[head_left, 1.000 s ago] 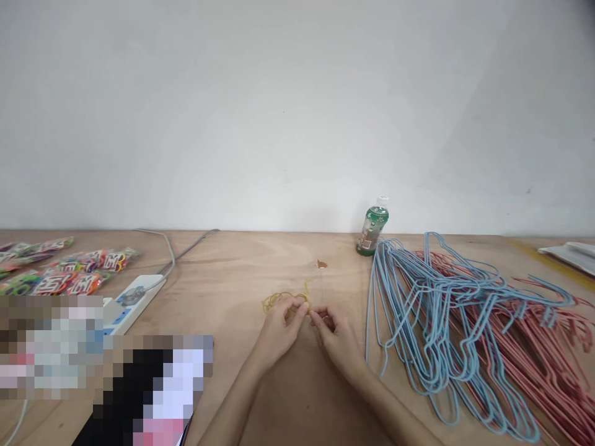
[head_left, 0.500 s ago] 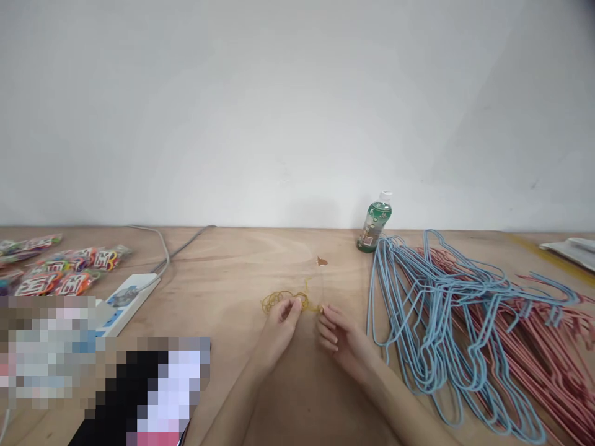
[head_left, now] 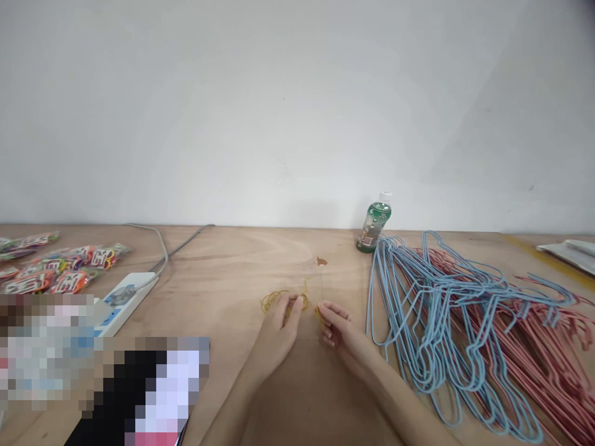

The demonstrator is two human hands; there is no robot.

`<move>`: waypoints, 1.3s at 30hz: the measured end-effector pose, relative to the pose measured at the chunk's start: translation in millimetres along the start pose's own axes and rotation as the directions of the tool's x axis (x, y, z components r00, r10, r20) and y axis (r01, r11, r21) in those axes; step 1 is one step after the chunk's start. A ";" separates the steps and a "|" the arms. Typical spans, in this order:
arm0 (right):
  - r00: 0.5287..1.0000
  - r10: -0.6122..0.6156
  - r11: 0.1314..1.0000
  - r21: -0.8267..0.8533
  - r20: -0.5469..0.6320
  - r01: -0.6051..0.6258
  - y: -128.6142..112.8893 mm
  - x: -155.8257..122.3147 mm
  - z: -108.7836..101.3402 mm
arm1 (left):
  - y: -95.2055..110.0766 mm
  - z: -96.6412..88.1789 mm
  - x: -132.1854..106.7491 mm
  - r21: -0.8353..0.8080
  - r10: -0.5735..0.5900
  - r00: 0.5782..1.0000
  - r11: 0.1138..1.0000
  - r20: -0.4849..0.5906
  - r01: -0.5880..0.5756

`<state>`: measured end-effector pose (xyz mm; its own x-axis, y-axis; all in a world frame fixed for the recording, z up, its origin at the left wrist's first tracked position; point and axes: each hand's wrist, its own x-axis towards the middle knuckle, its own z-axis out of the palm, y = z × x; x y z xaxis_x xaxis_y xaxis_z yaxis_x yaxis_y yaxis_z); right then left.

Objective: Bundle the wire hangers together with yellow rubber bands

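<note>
A small heap of yellow rubber bands (head_left: 274,300) lies on the wooden table (head_left: 242,266) in front of me. My left hand (head_left: 279,331) rests at the heap's right side with its fingers bent down onto the bands. My right hand (head_left: 339,334) is beside it, fingers curled and pinching a yellow rubber band at its fingertips. A pile of blue wire hangers (head_left: 432,310) lies just right of my right hand, on top of pink wire hangers (head_left: 534,347).
A green drink bottle (head_left: 374,224) stands by the wall. A white power strip (head_left: 124,298) with a grey cable sits at left, near colourful packets (head_left: 69,272). A small brown scrap (head_left: 321,261) lies beyond the bands. White sheets (head_left: 569,253) are at far right.
My right hand has drawn back a little from the heap and curled its fingers over a band. The left hand has stayed on the heap. The view has shifted slightly.
</note>
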<state>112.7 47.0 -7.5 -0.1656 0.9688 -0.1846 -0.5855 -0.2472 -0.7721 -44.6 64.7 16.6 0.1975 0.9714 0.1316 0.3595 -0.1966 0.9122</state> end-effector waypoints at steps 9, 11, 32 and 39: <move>0.992 -0.097 0.990 -0.114 -0.085 0.087 6.6 2.6 -3.7 | -3.9 8.3 3.2 0.003 0.204 0.978 0.979 0.044 -0.205; 0.986 -0.126 0.983 -0.150 -0.110 0.109 6.3 2.4 -3.5 | -5.0 8.4 3.7 -0.001 0.213 0.976 0.977 0.045 -0.213; 0.976 -0.199 0.926 -0.341 -0.083 0.160 14.2 4.3 -4.9 | 6.8 2.1 2.8 -0.068 0.016 0.990 0.998 0.143 -0.007; 0.990 -0.143 0.895 -0.426 0.015 0.136 19.2 2.0 -2.2 | 3.7 -1.4 4.3 -0.181 -0.119 0.975 0.972 0.189 0.153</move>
<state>103.0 44.2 -24.0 -0.0917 0.9938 -0.0630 -0.2085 -0.0810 -0.9747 -43.7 68.3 21.1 0.3220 0.9452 -0.0533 0.2148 -0.0181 0.9765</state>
